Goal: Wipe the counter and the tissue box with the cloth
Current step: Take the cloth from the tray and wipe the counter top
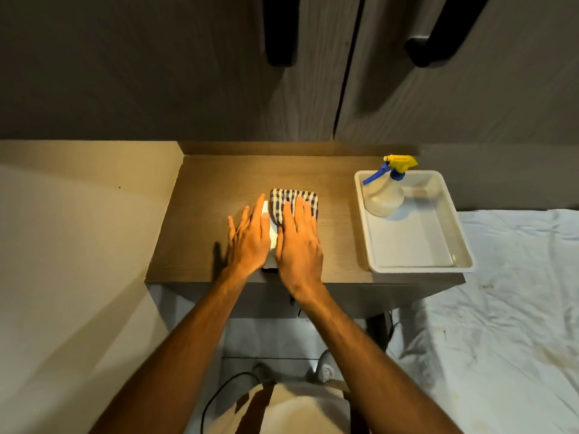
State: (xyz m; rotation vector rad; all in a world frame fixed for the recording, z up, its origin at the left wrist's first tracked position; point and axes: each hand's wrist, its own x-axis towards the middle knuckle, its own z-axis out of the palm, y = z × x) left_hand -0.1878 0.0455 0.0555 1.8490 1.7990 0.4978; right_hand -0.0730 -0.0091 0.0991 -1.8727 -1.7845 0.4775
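Two bare arms reach up from the bottom toward a brown counter (203, 195). At the middle, the left hand (249, 238) lies flat with fingers spread, on the left side of a white tissue box (272, 228). Only a thin strip of the box shows between the hands. Just beside it, the right hand (299, 242) presses flat on a striped cloth (293, 200), which covers the box top. At 2 o'clock, a spray bottle (384, 195) stands in a white tray (419, 264).
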